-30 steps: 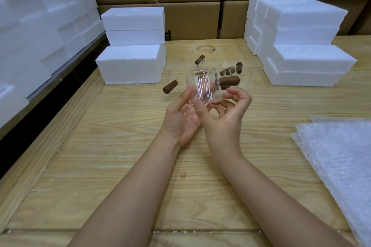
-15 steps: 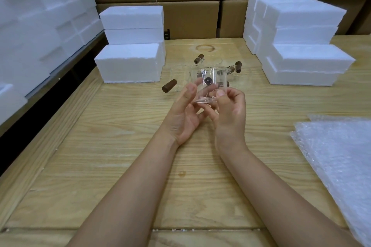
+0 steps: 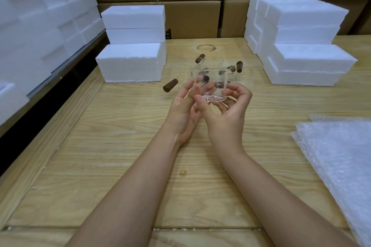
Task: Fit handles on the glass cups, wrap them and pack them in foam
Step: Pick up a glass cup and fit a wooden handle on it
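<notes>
While left hand (image 3: 186, 106) and right hand (image 3: 228, 110) are gripping one glass cup (image 3: 212, 84) over mid tabletop (image 3: 120, 166), fingers (image 3: 240, 91) curled round wall and base, task is looking early-stage; loose handles (image 3: 170, 85), bubble wrap (image 3: 337, 156), foam blocks (image 3: 130, 62) lying untouched.

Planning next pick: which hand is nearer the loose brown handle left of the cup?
Left. Left hand sits just right of the brown handle; right hand is farther right, cradling the cup.
</notes>
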